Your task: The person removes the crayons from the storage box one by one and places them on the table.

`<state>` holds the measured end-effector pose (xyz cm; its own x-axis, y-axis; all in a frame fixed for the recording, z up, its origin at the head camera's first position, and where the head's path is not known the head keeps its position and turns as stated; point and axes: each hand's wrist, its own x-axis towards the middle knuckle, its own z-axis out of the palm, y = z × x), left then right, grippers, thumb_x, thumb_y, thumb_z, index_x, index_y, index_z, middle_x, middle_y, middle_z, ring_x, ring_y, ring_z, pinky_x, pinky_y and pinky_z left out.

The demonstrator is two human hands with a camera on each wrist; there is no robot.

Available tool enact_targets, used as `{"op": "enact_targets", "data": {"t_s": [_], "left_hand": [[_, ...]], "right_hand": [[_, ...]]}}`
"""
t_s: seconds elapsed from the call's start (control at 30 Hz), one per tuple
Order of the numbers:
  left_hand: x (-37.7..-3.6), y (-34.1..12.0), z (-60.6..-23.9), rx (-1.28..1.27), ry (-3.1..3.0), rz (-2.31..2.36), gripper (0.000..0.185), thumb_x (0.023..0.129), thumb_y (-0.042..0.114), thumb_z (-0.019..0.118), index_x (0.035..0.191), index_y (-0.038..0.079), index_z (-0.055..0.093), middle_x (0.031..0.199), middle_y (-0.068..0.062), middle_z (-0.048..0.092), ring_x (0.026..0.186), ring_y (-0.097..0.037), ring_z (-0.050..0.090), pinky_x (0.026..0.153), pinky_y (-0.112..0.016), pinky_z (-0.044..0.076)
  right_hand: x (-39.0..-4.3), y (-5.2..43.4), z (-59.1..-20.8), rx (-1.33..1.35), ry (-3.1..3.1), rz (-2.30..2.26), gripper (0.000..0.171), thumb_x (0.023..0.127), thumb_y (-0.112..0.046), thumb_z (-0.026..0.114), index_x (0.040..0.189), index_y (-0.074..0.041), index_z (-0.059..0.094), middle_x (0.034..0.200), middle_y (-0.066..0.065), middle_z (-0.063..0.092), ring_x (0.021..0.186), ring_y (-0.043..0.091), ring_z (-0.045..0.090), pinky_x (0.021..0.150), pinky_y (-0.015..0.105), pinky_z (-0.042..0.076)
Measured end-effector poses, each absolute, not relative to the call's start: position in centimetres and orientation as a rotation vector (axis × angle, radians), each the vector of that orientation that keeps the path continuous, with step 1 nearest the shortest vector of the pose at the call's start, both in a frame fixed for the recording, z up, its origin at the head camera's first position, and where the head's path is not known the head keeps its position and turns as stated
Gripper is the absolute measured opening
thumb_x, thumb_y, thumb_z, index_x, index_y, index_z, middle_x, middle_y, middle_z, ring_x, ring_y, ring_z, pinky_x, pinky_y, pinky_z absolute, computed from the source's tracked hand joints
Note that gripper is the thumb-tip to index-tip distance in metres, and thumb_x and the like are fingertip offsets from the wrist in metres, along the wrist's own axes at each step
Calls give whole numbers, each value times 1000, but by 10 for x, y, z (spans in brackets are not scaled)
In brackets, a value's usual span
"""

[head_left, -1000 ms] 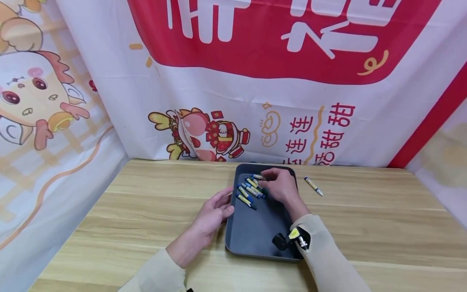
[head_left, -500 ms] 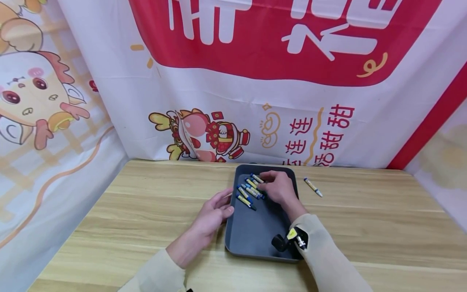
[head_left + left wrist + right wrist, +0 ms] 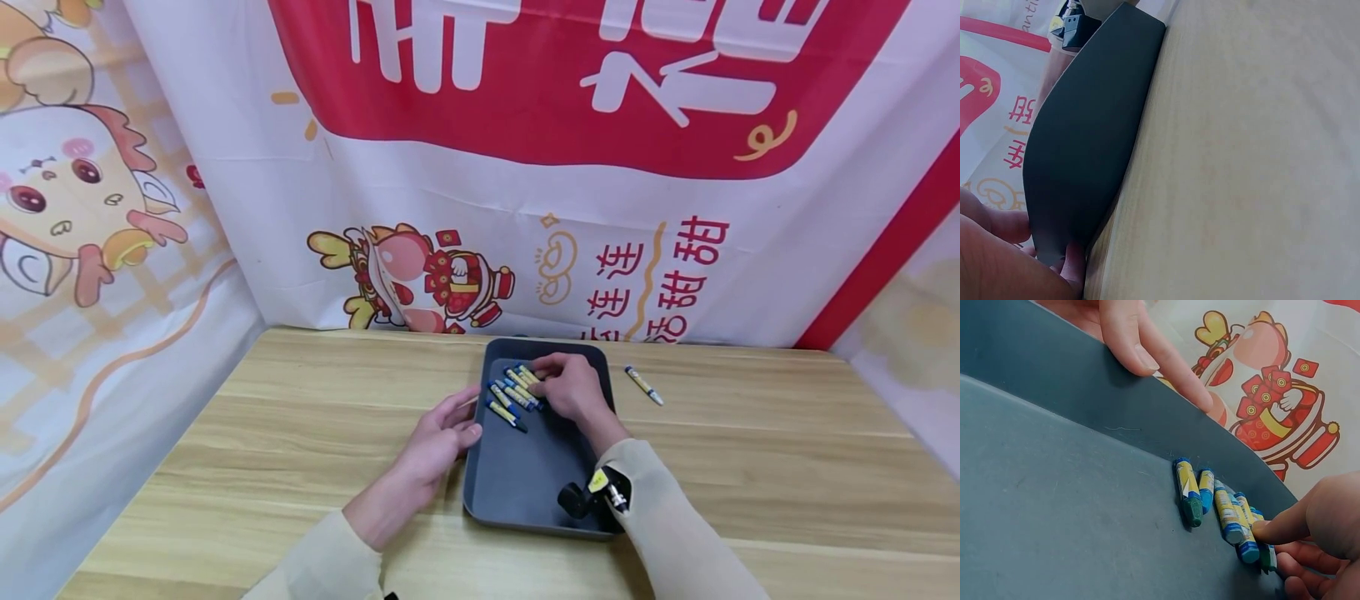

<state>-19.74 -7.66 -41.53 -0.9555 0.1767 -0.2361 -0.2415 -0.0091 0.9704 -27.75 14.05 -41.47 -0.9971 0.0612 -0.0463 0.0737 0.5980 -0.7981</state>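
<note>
In the head view a dark grey tray stands on the table. Inside it, near the far left, lie several crayons with yellow wrappers and blue bands. The left hand holds the tray's left side, its thumb over the rim and other fingers against the outer wall. The right hand is inside the tray, pinching a crayon at the right edge of the group. In the right wrist view the right thumb presses on the crayons; the other fingers curl behind and partly hide them.
One more crayon lies on the wooden table, right of the tray. A printed cloth hangs behind the table's far edge. A small camera on the right wrist hangs over the tray's near right part.
The right hand has shifted slightly nearer and turned the far crayon, which now lies alongside the others in the group. The left hand and the tray have stayed put.
</note>
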Motion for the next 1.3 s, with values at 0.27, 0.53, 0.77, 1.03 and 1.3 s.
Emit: {"op": "enact_targets", "data": {"t_s": [0.27,0.53,0.77,1.03,1.3], "left_hand": [[-198,-76,-416,-77,1985,2035,62,104,-2,55,162,16,45,162,-21,49,148,-40,50,124,-55,41],[-198,-76,-414,-69,1984,2041,62,103,-4,55,161,13,45,162,-24,49,149,-41,50,124,-55,42],[-198,-76,-414,-64,1983,2044,62,103,-4,55,161,13,45,161,-24,49,148,-41,50,123,-54,43],[-198,-76,-415,-66,1986,2033,62,103,-3,55,162,14,45,161,-23,50,148,-40,51,123,-54,43],[-199,-76,-414,-68,1984,2033,62,103,-3,55,162,14,45,162,-23,49,148,-40,50,123,-55,43]], "right_hand": [[-277,140,-415,143,2772,-1419,29,88,-8,83,116,-10,79,108,9,77,101,24,68,97,43,53],[-277,140,-412,194,2743,-1417,28,88,-11,85,115,-12,81,106,7,79,99,21,69,93,38,54],[-278,141,-413,187,2758,-1439,17,91,-16,82,108,-15,84,114,6,80,108,23,68,93,39,55],[-276,145,-409,170,2732,-1509,17,95,-21,80,111,-18,84,118,6,79,112,24,67,95,41,54],[-275,148,-406,88,2766,-1582,16,93,-22,82,108,-18,85,110,5,82,112,23,69,98,40,52]]}}
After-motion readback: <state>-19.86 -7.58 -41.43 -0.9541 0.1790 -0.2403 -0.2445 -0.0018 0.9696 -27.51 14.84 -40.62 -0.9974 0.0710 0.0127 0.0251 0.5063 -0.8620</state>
